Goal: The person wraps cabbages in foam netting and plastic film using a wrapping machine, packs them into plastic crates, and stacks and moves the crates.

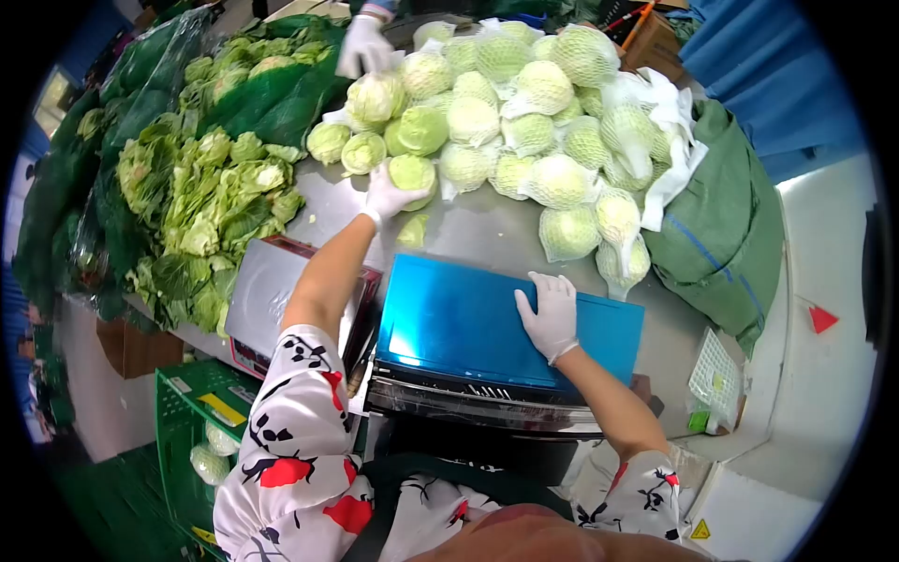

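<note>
My left hand (387, 194), in a white glove, reaches to the near edge of the cabbage pile. Its fingers and thumb are around the side of a bare trimmed green cabbage (412, 174). A loose piece of cabbage leaf (413, 230) lies on the metal table just below that hand. My right hand (551, 317), also gloved, rests with its fingers stretched out on the blue top (459, 318) of a black machine in front of me. To the left of the machine stands a scale with a metal plate (272, 292).
Many cabbages in white foam nets (562, 181) cover the table's far side. Leaf trimmings (201, 201) heap up at left beside green net bags (281, 103). Another person's gloved hand (365, 47) is at the far cabbages. A green sack (716, 215) stands right; a green crate (187, 403) sits lower left.
</note>
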### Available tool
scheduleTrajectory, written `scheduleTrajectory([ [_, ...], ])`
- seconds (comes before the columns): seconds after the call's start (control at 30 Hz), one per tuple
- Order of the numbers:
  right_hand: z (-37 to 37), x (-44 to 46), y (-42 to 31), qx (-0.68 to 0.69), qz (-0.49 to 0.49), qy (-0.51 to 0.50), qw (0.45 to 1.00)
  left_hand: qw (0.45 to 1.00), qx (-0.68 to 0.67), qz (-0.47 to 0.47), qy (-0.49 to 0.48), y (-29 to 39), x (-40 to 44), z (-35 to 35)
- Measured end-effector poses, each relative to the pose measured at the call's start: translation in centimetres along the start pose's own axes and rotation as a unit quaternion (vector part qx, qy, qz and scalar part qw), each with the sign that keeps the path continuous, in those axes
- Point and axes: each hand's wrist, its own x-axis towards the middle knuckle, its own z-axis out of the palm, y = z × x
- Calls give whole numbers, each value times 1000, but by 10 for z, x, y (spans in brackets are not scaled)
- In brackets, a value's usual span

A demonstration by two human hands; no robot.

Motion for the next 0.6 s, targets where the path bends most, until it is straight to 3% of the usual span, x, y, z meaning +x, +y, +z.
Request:
scheduleTrajectory([
  [0.17, -3, 1, 0, 5, 12, -15, 1000, 996, 84, 23, -29, -20, 10, -30],
  [0.33, -3, -1, 1, 7, 13, -15, 1000, 973, 211, -74, -62, -2, 17, -42],
  [0.43, -2, 0, 1, 7, 9, -10, 1000, 936, 311, 122, 110, 50, -5, -34],
  [0.47, -1, -1, 2, -2, 10, -15, 1000, 924, 272, 241, 120, 80, -13, -39],
  [0.57, -2, 0, 0, -15, 16, -27, 999, 923, 70, 377, -36, 142, -18, -3],
  [0.6, -2, -1, 0, -12, 15, -27, 999, 921, 56, 376, -91, 172, -22, 8],
])
